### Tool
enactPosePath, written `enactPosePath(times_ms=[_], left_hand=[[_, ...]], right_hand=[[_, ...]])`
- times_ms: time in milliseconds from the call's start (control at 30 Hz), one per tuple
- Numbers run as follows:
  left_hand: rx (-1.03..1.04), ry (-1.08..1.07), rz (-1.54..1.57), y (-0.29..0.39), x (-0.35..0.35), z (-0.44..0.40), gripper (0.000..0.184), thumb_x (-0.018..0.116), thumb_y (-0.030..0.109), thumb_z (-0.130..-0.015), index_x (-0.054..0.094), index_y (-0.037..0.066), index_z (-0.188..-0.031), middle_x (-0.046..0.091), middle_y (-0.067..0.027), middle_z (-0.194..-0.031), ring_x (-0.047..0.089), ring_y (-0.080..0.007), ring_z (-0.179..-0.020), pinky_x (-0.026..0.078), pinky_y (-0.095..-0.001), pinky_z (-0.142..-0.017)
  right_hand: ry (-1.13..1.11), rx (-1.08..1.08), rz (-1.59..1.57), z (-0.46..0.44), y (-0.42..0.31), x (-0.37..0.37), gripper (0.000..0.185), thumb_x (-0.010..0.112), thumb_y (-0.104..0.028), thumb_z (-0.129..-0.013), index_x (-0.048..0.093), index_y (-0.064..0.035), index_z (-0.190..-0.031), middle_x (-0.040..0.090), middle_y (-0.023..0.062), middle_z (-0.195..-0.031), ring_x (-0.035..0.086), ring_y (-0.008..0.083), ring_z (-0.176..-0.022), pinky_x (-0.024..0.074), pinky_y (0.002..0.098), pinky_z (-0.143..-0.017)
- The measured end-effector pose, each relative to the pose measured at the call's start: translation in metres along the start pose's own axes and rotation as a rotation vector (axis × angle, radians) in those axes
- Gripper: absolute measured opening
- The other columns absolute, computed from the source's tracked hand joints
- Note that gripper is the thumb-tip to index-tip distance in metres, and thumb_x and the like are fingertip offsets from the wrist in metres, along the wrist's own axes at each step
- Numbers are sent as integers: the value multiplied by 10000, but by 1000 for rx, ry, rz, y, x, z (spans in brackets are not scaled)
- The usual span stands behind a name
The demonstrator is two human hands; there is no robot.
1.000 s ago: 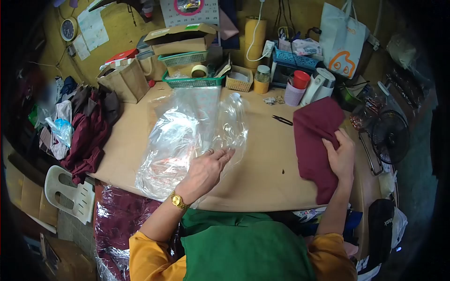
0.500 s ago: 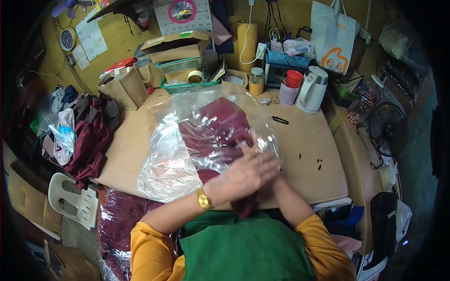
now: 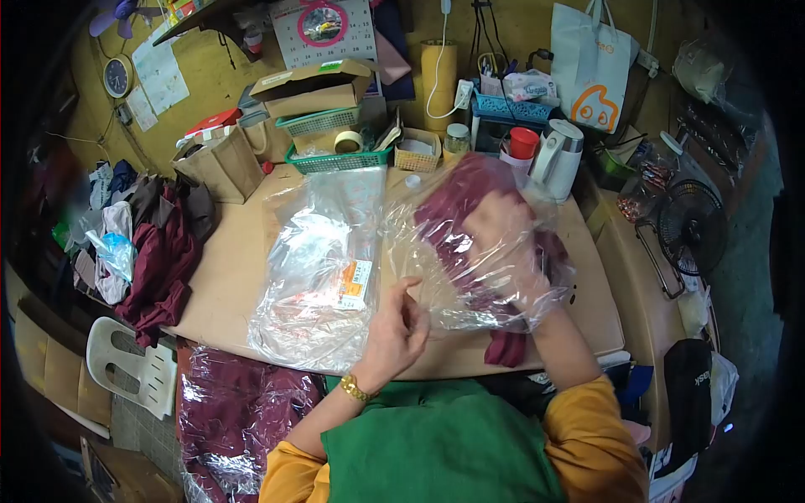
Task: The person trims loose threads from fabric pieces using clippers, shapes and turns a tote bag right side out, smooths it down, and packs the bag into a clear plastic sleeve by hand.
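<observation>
A clear plastic bag lies at the centre right of the brown table, with a folded maroon garment partly inside. My right hand is inside the bag on the garment, blurred behind the plastic; its fingers cannot be made out clearly. Part of the garment hangs out of the bag's mouth near the table's front edge. My left hand, with a gold watch at the wrist, is at the bag's lower left edge, its fingers curled. To its left lies a stack of clear bags with an orange and white label.
Green baskets, a small woven basket, a jar, a red cup and a kettle line the back. Clothes are heaped at the left. A black fan stands at the right.
The maroon garment moved from the right side onto the bags, then rightward with one bag now around it. My right hand has entered that bag. My left hand has drawn back to its edge.
</observation>
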State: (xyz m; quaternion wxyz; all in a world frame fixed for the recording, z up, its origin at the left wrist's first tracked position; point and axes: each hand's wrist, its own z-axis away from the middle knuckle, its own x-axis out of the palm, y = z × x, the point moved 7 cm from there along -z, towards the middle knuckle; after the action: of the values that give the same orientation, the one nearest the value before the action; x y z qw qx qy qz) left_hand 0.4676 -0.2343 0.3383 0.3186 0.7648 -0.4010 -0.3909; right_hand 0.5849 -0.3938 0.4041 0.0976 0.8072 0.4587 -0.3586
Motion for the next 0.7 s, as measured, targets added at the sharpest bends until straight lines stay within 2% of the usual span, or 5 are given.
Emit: enactPosePath(times_ms=[67, 200, 300, 567, 700], left_hand=[[48, -58, -1, 9, 8, 0, 588, 644, -17, -789, 456, 38, -1343, 542, -72, -765, 557, -179, -631, 465, -297, -588], [177, -199, -119, 17, 13, 16, 731, 646, -18, -766, 391, 74, -1445, 593, -95, -812, 594, -241, -650, 501, -343, -619], [-80, -538, -54, 1, 40, 42, 747, 629, -39, -755, 399, 119, -1448, 586, -114, -796, 610, -258, -683, 505, -374, -643], [-71, -1053, 423, 2, 80, 74, 709, 675, 66, -852, 332, 92, -1471, 653, -163, -1032, 643, -228, -855, 515, -357, -764], [-308, -633, 161, -34, 33, 40, 691, 722, 189, -868, 360, 83, -1447, 625, -179, -1143, 645, -215, -912, 511, -338, -766]], right_hand=[[-682, 42, -593, -1, -47, 14, 231, 670, -218, -858, 649, -12, -958, 594, 138, -919, 587, 308, -908, 443, 398, -867], [-885, 297, -787, 72, 8, 119, 364, 666, -272, -876, 624, -94, -1191, 571, 188, -1193, 537, 349, -1153, 414, 482, -975], [-1069, 294, 165, 127, 53, 180, 928, 710, -408, -803, 189, -263, -1557, -26, 191, -1620, -63, 517, -1450, 45, 798, -1035], [-657, 811, 180, 62, 124, 203, 862, 558, -615, -848, 214, -260, -1555, 1, 182, -1627, -56, 472, -1470, -77, 739, -1073], [-888, 575, 59, 67, 103, 203, 956, 524, -743, -793, 201, -269, -1558, 4, 181, -1628, -72, 454, -1474, -61, 723, -1091]])
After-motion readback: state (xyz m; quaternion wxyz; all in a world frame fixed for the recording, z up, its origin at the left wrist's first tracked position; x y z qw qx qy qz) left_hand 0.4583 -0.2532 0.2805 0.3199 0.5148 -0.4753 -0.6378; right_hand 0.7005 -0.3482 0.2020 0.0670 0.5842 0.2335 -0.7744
